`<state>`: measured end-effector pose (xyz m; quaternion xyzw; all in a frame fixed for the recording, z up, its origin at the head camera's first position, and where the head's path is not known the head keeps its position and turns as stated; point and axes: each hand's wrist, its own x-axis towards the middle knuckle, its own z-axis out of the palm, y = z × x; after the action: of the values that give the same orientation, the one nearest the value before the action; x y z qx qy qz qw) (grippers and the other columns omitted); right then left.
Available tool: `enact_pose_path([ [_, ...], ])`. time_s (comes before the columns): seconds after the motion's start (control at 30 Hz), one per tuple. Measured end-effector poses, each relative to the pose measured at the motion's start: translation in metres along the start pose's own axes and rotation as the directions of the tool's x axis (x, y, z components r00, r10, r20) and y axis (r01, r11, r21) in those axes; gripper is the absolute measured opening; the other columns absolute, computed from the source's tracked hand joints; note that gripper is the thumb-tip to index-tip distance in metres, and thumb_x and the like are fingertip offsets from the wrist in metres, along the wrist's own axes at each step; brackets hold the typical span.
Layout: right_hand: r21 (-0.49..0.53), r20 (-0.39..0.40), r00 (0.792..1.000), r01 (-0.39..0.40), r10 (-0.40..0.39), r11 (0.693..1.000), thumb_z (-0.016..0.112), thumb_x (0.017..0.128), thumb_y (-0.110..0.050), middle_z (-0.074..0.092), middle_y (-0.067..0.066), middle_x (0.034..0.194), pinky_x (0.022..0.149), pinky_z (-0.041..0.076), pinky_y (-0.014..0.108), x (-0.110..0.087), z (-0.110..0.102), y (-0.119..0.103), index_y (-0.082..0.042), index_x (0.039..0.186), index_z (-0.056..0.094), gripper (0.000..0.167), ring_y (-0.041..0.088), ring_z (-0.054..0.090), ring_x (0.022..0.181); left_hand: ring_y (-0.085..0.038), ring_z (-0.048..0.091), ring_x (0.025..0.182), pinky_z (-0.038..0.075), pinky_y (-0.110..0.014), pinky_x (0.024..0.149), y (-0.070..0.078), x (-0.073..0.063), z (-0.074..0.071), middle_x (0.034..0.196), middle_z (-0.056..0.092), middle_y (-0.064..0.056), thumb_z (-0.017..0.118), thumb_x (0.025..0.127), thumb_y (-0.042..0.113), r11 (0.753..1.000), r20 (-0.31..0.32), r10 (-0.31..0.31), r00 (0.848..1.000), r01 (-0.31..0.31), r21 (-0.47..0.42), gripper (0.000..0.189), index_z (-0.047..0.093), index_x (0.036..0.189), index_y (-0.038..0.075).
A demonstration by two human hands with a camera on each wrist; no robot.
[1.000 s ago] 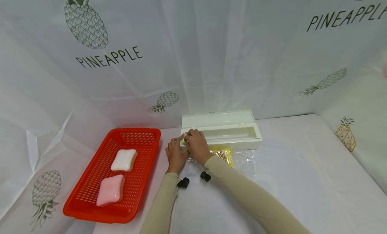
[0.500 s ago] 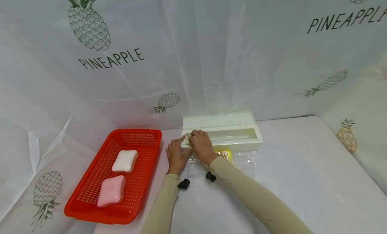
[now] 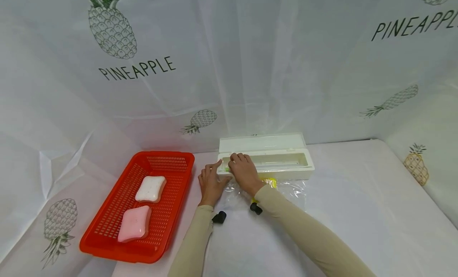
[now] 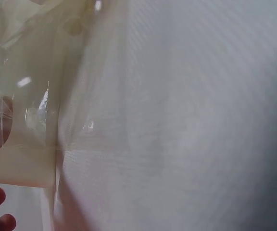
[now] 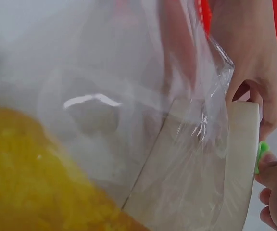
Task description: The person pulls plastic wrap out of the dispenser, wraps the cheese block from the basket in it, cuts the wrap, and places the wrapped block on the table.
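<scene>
While the right hand (image 3: pixel 245 174) pinches the green slider (image 5: pixel 262 150) at the left end of the open white box (image 3: pixel 290 174) and the left hand (image 3: pixel 212 186) grips that end, the clear film (image 3: pixel 292 189) below could tear crookedly if the slider is pulled unevenly.

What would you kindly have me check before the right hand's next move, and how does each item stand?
1. Lid open: ok, raised behind the white box.
2. Box steadied: ok, the left hand grips its left end.
3. Green slider held: ok, the right hand pinches it.
4. Slider properly seated: cannot tell, fingers partly hide it.
5. Clear film over the box's front: ok, it hangs down there.
6. Film smooth: not ok, creases show.
</scene>
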<state>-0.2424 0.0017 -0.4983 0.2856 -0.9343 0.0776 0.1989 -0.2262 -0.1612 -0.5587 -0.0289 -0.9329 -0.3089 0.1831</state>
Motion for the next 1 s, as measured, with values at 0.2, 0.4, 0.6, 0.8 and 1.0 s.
enact_pose_path([
  [0.2, 0.001, -0.007, 1.000, 0.026, -0.026, 1.000, 0.076, 0.098, -0.022, 0.061, 0.004, 0.120, 0.106, 0.047, 0.042, -0.001, -0.001, 0.003, -0.009, 0.107, 0.076, 0.016, 0.025, 0.058, 0.117, -0.032, 0.048, 0.116, 0.032, -0.050, 0.102, 0.004, 0.000, -0.004, 0.131, 0.055, -0.012, 0.091, 0.085, 0.029, 1.000, 0.022, -0.023, 1.000, 0.022, 0.015, 0.078, 0.055, 0.155, 0.021],
  [0.4, -0.019, -0.012, 0.999, 0.046, -0.046, 0.999, 0.072, 0.101, -0.021, 0.060, 0.004, 0.120, 0.107, 0.047, 0.042, -0.002, 0.004, 0.006, -0.009, 0.108, 0.075, 0.014, 0.026, 0.058, 0.118, -0.032, 0.049, 0.116, 0.033, -0.051, 0.102, 0.005, 0.000, -0.006, 0.131, 0.056, -0.013, 0.091, 0.084, 0.029, 1.000, 0.026, -0.025, 0.999, 0.025, 0.016, 0.078, 0.056, 0.154, 0.020],
  [0.6, 0.055, -0.005, 1.000, 0.004, -0.004, 0.998, 0.072, 0.102, -0.019, 0.061, 0.005, 0.121, 0.108, 0.047, 0.044, -0.004, 0.005, 0.008, -0.008, 0.108, 0.075, 0.013, 0.027, 0.058, 0.119, -0.032, 0.048, 0.118, 0.033, -0.052, 0.105, 0.005, 0.002, -0.004, 0.132, 0.055, -0.013, 0.091, 0.085, 0.030, 0.999, 0.043, -0.031, 0.999, 0.030, 0.019, 0.078, 0.055, 0.155, 0.021],
  [0.8, 0.134, -0.029, 0.999, -0.009, 0.013, 0.991, 0.076, 0.099, -0.016, 0.061, 0.006, 0.118, 0.104, 0.048, 0.044, -0.002, 0.006, 0.004, -0.008, 0.103, 0.074, 0.009, 0.028, 0.059, 0.114, -0.032, 0.047, 0.118, 0.032, -0.051, 0.105, 0.007, 0.002, -0.002, 0.133, 0.055, -0.013, 0.091, 0.084, 0.027, 0.998, 0.042, -0.062, 0.997, 0.063, -0.008, 0.078, 0.056, 0.154, 0.019],
  [1.0, 0.113, -0.025, 1.000, 0.003, 0.000, 0.994, 0.077, 0.097, -0.021, 0.060, 0.004, 0.117, 0.103, 0.046, 0.041, 0.004, 0.010, -0.005, -0.011, 0.100, 0.073, 0.011, 0.026, 0.057, 0.112, -0.034, 0.049, 0.115, 0.034, -0.051, 0.100, 0.009, 0.000, -0.001, 0.129, 0.057, -0.014, 0.090, 0.085, 0.022, 0.999, 0.007, -0.047, 0.999, 0.047, -0.009, 0.075, 0.057, 0.152, 0.017],
])
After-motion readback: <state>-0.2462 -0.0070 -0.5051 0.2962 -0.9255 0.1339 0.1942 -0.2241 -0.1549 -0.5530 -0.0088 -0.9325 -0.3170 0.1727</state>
